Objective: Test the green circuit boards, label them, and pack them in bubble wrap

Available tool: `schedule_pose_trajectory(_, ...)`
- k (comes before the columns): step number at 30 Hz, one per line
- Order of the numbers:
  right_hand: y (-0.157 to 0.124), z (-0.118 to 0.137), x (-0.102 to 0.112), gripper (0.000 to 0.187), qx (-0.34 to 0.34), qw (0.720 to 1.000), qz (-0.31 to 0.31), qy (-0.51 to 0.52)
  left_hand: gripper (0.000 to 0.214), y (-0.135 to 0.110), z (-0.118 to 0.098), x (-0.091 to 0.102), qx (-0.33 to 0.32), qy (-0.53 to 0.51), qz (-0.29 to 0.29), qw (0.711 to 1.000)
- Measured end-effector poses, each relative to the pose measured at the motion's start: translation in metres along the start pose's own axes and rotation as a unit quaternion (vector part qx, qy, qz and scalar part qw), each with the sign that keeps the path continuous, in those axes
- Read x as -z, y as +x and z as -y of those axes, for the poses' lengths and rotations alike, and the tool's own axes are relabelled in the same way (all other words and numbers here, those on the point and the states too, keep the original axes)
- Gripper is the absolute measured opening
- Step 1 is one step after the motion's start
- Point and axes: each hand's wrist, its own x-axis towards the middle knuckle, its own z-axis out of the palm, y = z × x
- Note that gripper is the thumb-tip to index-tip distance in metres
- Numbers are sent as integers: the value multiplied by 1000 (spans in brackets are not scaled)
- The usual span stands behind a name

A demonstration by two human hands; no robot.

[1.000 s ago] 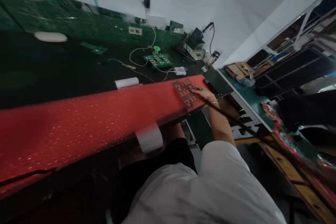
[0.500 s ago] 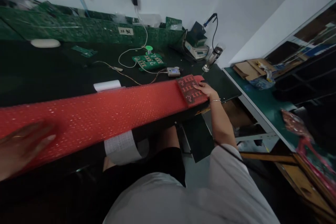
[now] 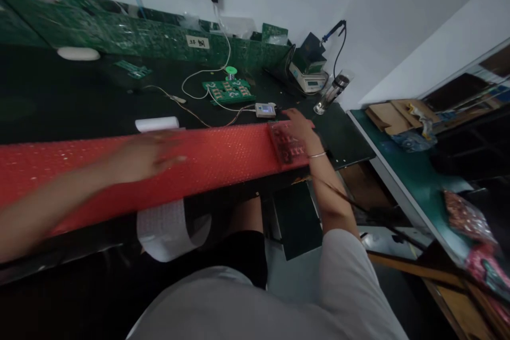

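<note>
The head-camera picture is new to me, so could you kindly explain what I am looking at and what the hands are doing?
There is no machine here. A person wears a camera on the head, so the single view looks forward and down at their own two bare hands. The blurred left hand lies open over a long red dotted strip that runs across the black bench. The right hand rests on a small reddish circuit panel at the strip's right end. Neither hand visibly grips anything. Behind the strip are a white roll, a green circuit board with wires, a small white meter, a soldering station and a glass bottle.
</note>
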Motion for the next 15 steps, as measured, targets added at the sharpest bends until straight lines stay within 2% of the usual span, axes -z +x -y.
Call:
schedule_pose_trajectory(3, 18, 30, -25, 70, 43, 997, 60, -15, 69, 83, -71, -17, -88, -38, 65, 993)
schedule_pose_trajectory(5, 21, 40, -40, 68, 32, 996, 80, -34, 75, 120, -109, -30, -91, -46, 92, 991)
schedule_pose_trajectory(6, 20, 43, -46, 66, 25, 996, 80, -39, 78, 132, -121, -37, -87, -52, 99, 990)
schedule_pose_trajectory(8, 17, 43, -54, 58, 15, 997, 70, -39, 83, 145, -132, -51, -73, -58, 101, 990)
schedule_pose_trajectory(11, 14, 41, -60, 46, 14, 998, 55, -25, 87, 146, -131, -66, -60, -62, 86, 993)
schedule_pose_trajectory(15, 17, 40, -59, 42, 5, 998, 63, 0, 87, 141, -125, -67, -65, -66, 93, 991)
